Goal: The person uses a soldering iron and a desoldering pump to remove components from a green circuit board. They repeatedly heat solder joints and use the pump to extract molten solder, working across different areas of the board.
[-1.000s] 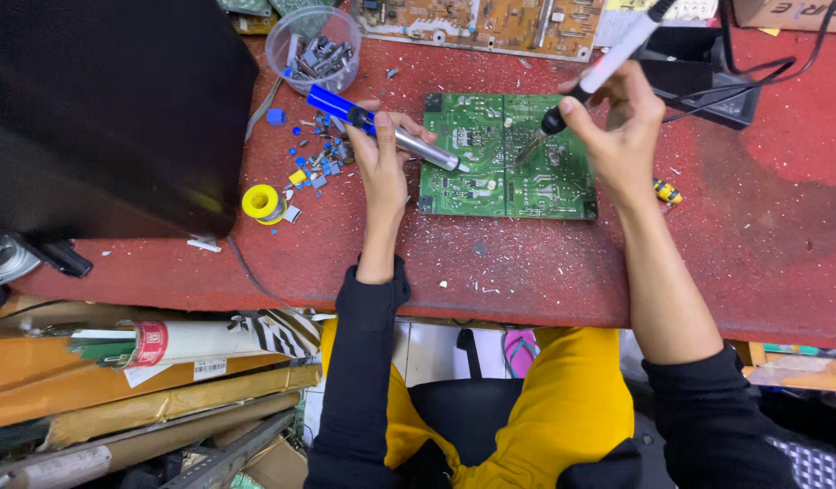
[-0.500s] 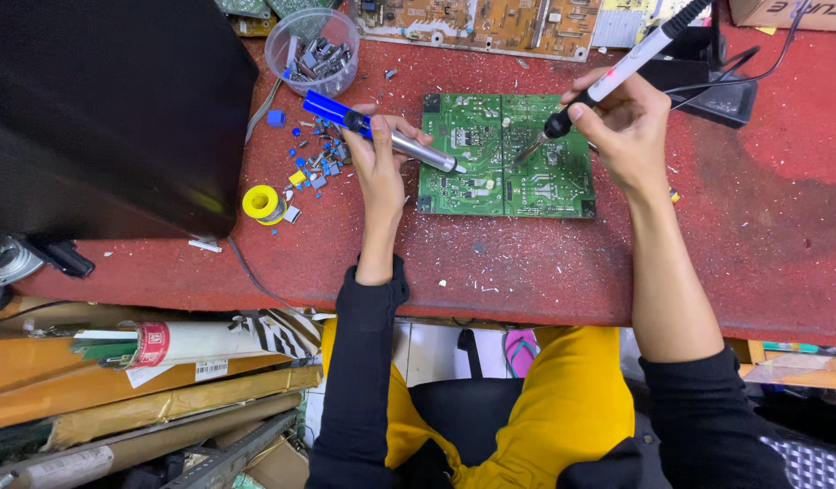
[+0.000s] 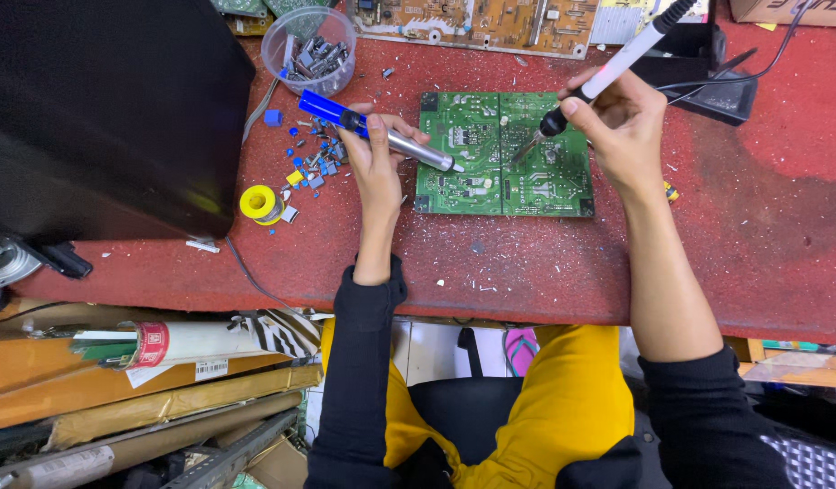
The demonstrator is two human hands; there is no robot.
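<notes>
Circuit board [image 3: 504, 177] under both tools: left grip [image 3: 379, 154] clasps desoldering pump [image 3: 382, 134], right grip [image 3: 622, 122] clasps soldering iron [image 3: 608, 72].

soldering iron [image 3: 608, 71] over green board [image 3: 502, 154]

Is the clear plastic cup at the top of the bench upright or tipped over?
Upright. The clear cup stands on the red bench with its round mouth facing up and small parts inside.

Soldering iron [image 3: 617, 63] handle cut off above.
</notes>
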